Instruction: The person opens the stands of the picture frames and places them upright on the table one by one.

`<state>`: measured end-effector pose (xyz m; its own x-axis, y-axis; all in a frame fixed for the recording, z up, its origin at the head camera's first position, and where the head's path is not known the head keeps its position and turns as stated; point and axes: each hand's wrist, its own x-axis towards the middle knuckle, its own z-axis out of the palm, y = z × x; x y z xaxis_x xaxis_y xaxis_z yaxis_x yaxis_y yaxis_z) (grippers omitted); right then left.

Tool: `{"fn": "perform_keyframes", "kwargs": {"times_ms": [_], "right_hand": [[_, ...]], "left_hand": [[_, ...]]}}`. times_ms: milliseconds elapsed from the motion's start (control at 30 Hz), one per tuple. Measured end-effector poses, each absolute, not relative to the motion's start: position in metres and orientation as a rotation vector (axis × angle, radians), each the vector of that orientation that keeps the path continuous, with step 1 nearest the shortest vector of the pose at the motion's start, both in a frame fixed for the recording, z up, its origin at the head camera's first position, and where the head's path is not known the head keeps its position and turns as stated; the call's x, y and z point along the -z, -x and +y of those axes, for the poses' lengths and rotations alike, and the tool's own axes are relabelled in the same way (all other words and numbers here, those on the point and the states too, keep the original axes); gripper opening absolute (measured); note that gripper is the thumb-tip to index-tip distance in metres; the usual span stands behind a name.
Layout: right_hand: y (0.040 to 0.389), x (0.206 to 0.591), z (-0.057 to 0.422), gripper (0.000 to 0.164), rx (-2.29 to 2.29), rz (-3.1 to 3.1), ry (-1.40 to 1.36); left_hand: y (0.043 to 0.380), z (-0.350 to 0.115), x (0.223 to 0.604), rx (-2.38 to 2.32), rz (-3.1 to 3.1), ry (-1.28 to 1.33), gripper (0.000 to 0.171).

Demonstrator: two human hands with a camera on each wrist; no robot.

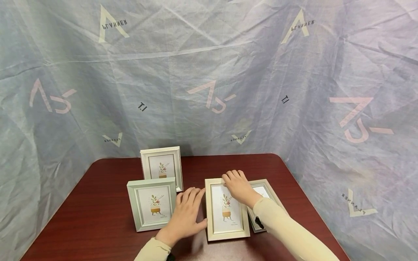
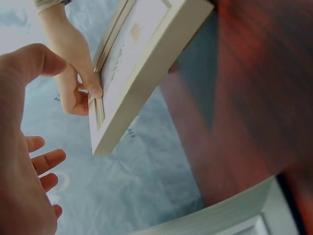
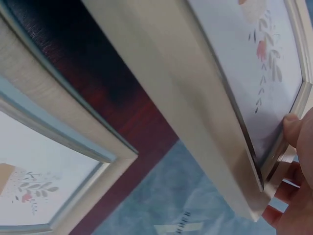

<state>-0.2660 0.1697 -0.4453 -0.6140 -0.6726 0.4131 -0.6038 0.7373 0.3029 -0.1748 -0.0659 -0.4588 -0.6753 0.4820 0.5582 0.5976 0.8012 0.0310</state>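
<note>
A cream picture frame (image 1: 228, 236) with a potted-plant print stands upright at the middle front of the table. At its top edge my right hand (image 1: 241, 188) grips it, thumb on the front and fingers behind, as the left wrist view also shows. My left hand (image 1: 185, 217) is by the frame's left side, holding nothing. Its fingers (image 2: 49, 161) are spread and loosely bent, with a gap to the frame in the left wrist view. Just left of that hand stands a pale green picture frame (image 1: 156, 204) with the same print.
Behind the green frame, a white picture frame (image 1: 160, 154) stands partly covered. Another beige picture frame (image 1: 273, 192) is at the right, half hidden by the cream frame and right arm. The dark red table (image 1: 107, 203) ends at a grey printed curtain (image 1: 209, 65).
</note>
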Motion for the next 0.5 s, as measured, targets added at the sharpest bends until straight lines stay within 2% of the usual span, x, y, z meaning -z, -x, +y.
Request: {"fn": "perform_keyframes", "kwargs": {"times_ms": [500], "right_hand": [[0.243, 0.427, 0.169, 0.020, 0.074, -2.337, -1.055]], "left_hand": [[0.180, -0.076, 0.437, 0.353, -2.395, 0.738, 0.089]]}}
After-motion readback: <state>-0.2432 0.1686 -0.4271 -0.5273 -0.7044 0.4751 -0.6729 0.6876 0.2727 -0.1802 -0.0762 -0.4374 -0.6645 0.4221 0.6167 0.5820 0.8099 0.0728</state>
